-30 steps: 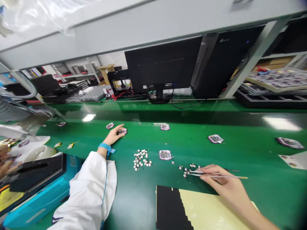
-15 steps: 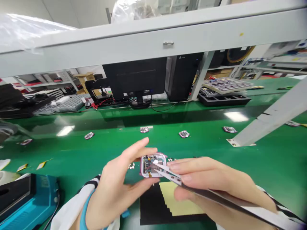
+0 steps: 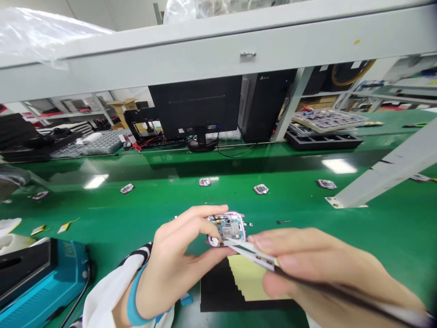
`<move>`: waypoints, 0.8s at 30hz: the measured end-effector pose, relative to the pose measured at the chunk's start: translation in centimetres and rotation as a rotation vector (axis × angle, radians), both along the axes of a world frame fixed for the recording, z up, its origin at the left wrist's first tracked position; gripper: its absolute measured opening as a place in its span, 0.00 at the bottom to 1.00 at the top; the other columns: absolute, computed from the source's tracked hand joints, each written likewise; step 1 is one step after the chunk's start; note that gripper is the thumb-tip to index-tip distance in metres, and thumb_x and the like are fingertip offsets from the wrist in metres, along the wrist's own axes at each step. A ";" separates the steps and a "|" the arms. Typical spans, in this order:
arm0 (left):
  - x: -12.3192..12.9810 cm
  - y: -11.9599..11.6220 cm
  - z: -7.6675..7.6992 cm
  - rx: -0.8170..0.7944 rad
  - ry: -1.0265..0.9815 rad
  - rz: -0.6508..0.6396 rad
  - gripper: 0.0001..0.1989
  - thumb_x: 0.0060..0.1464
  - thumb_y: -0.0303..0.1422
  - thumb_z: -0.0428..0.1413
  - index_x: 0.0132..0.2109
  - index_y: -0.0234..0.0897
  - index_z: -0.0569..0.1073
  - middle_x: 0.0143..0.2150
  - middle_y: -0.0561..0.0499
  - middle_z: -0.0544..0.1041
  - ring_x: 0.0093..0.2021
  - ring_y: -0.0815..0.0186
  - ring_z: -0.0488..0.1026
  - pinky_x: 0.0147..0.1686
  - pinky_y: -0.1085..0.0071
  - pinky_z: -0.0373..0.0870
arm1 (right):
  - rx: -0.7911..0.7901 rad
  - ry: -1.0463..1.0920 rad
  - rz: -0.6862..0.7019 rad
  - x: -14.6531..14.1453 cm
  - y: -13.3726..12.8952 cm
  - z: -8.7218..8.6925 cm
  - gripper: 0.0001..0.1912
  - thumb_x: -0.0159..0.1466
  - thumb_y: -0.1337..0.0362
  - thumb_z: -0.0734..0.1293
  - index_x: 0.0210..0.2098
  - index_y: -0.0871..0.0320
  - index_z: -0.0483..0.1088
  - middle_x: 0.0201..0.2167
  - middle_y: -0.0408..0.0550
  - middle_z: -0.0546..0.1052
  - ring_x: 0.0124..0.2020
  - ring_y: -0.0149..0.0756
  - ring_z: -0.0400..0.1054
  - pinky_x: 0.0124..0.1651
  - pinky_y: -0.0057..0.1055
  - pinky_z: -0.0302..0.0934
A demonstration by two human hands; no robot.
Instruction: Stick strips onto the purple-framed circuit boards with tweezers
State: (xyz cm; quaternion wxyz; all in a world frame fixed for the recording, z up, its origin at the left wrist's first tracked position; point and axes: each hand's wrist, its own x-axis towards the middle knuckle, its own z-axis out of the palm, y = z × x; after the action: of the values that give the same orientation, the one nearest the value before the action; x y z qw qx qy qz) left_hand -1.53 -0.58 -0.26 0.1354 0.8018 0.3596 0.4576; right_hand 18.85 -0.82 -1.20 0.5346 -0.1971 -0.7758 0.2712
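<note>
My left hand [image 3: 177, 250] is closed on a small rounded-square device housing [image 3: 243, 228], white with a pinkish rim, its circuit board [image 3: 232, 224] exposed and facing up. One left finger bends over the face and touches its lower left part, beside a small white round piece [image 3: 214, 241]. A pair of metal tweezers [image 3: 257, 258] is pinched in my right hand [image 3: 314, 264]. Their tips lie over the lower edge of the board, close to that finger. Whether the tips grip anything is too small to tell.
Several similar open housings, one a board unit [image 3: 261, 189], lie across the green bench [image 3: 153, 191]. Black and yellow sheets [image 3: 256, 284] lie below my hands. A blue machine [image 3: 64, 273] stands left, a white slanted post [image 3: 382, 168] right. A monitor [image 3: 196, 109] is behind.
The tweezer tips have moved from the board's middle to its lower edge. A left finger has come down onto the face. The white round piece now shows at the lower left.
</note>
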 end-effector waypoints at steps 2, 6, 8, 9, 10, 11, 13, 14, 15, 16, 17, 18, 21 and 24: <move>-0.1 -0.1 -0.3 -0.043 -0.068 -0.018 0.10 0.49 0.27 0.60 0.30 0.36 0.64 0.45 0.54 0.73 0.46 0.71 0.71 0.41 0.81 0.69 | -0.103 0.088 0.050 -0.5 0.3 -0.1 0.18 0.58 0.75 0.70 0.44 0.51 0.68 0.41 0.42 0.74 0.41 0.35 0.70 0.44 0.28 0.69; 0.0 -0.4 -0.6 -0.062 -0.142 -0.038 0.11 0.47 0.27 0.62 0.30 0.36 0.64 0.45 0.54 0.73 0.45 0.68 0.72 0.39 0.78 0.71 | -0.136 0.138 0.084 -1.0 0.8 -0.3 0.19 0.56 0.77 0.71 0.44 0.53 0.69 0.38 0.42 0.74 0.40 0.35 0.70 0.43 0.28 0.67; 0.2 -0.5 -0.7 -0.048 -0.157 -0.041 0.12 0.47 0.26 0.62 0.30 0.35 0.64 0.45 0.53 0.74 0.45 0.67 0.72 0.38 0.78 0.72 | -0.116 0.121 0.083 -0.9 0.7 -0.4 0.20 0.56 0.77 0.71 0.44 0.53 0.69 0.39 0.42 0.74 0.41 0.35 0.69 0.44 0.29 0.67; 0.2 -0.5 -0.7 -0.041 -0.162 -0.042 0.12 0.47 0.26 0.62 0.30 0.35 0.64 0.45 0.53 0.74 0.45 0.67 0.72 0.39 0.77 0.72 | -0.112 0.113 0.070 -0.9 0.6 -0.5 0.19 0.57 0.77 0.71 0.44 0.53 0.68 0.40 0.42 0.74 0.41 0.35 0.69 0.44 0.29 0.67; 0.2 -0.5 -0.7 -0.034 -0.164 -0.041 0.12 0.47 0.26 0.62 0.30 0.35 0.63 0.45 0.52 0.73 0.45 0.67 0.72 0.39 0.77 0.72 | -0.109 0.107 0.057 -0.8 0.5 -0.6 0.19 0.57 0.77 0.71 0.44 0.52 0.68 0.40 0.43 0.73 0.41 0.35 0.69 0.45 0.29 0.67; 0.3 -0.5 -0.7 -0.024 -0.164 -0.038 0.12 0.47 0.25 0.62 0.30 0.35 0.63 0.45 0.52 0.73 0.45 0.67 0.72 0.39 0.77 0.72 | -0.103 0.105 0.044 -0.8 0.4 -0.7 0.19 0.57 0.77 0.70 0.44 0.53 0.68 0.41 0.43 0.73 0.41 0.35 0.69 0.45 0.28 0.67; 0.3 -0.5 -0.7 0.007 -0.149 -0.034 0.11 0.47 0.25 0.62 0.30 0.34 0.64 0.46 0.52 0.73 0.45 0.67 0.72 0.40 0.77 0.72 | -0.091 0.129 0.030 -0.9 0.3 -0.7 0.19 0.58 0.78 0.69 0.45 0.53 0.69 0.43 0.44 0.73 0.42 0.34 0.69 0.45 0.27 0.67; 0.2 -0.6 -0.6 0.027 -0.134 -0.035 0.11 0.47 0.25 0.62 0.30 0.34 0.65 0.46 0.52 0.72 0.45 0.68 0.72 0.41 0.77 0.72 | -0.096 0.154 0.028 -1.0 0.3 -0.6 0.19 0.57 0.79 0.69 0.44 0.53 0.69 0.42 0.43 0.73 0.41 0.34 0.69 0.44 0.27 0.67; 0.2 -0.6 -0.5 0.046 -0.118 -0.035 0.11 0.46 0.25 0.62 0.30 0.34 0.65 0.46 0.52 0.72 0.44 0.68 0.72 0.41 0.78 0.71 | -0.112 0.184 0.037 -1.0 0.4 -0.5 0.19 0.57 0.79 0.69 0.43 0.53 0.70 0.41 0.43 0.74 0.40 0.34 0.70 0.42 0.27 0.68; 0.2 -0.6 -0.5 0.062 -0.103 -0.036 0.10 0.47 0.25 0.62 0.30 0.34 0.65 0.46 0.52 0.72 0.44 0.69 0.72 0.41 0.78 0.71 | -0.140 0.213 0.051 -1.1 0.4 -0.3 0.18 0.56 0.78 0.70 0.42 0.53 0.70 0.39 0.43 0.74 0.38 0.34 0.70 0.41 0.27 0.68; 0.2 -0.7 -0.4 0.072 -0.091 -0.035 0.10 0.47 0.26 0.62 0.30 0.34 0.66 0.46 0.52 0.72 0.44 0.70 0.72 0.42 0.78 0.71 | -0.179 0.236 0.072 -1.2 0.5 -0.1 0.16 0.56 0.76 0.71 0.40 0.53 0.71 0.37 0.42 0.75 0.37 0.34 0.70 0.40 0.28 0.69; 0.2 -0.7 -0.3 0.077 -0.085 -0.035 0.10 0.47 0.26 0.62 0.30 0.34 0.66 0.46 0.52 0.72 0.44 0.70 0.72 0.42 0.79 0.71 | -0.219 0.247 0.098 -1.3 0.6 0.1 0.15 0.56 0.74 0.72 0.39 0.52 0.71 0.35 0.42 0.75 0.36 0.35 0.70 0.39 0.29 0.69; 0.2 -0.8 -0.2 0.074 -0.092 -0.037 0.09 0.49 0.27 0.61 0.29 0.33 0.66 0.46 0.52 0.73 0.44 0.71 0.72 0.42 0.80 0.70 | -0.266 0.240 0.147 -1.3 0.7 0.5 0.14 0.55 0.72 0.73 0.39 0.52 0.72 0.34 0.43 0.75 0.36 0.37 0.71 0.39 0.32 0.70; 0.2 -0.9 -0.2 0.080 -0.091 -0.044 0.09 0.48 0.26 0.61 0.29 0.33 0.66 0.46 0.51 0.72 0.44 0.71 0.72 0.42 0.80 0.70 | -0.223 0.234 0.137 -1.2 0.6 0.4 0.17 0.53 0.76 0.73 0.39 0.53 0.72 0.35 0.42 0.75 0.36 0.36 0.71 0.40 0.31 0.69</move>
State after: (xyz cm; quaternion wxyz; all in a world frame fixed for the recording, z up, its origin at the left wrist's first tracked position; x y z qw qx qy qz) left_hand -1.36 -1.44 -0.47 0.1292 0.7928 0.3168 0.5045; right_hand 17.68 -0.19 -0.79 0.5762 -0.1690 -0.6850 0.4126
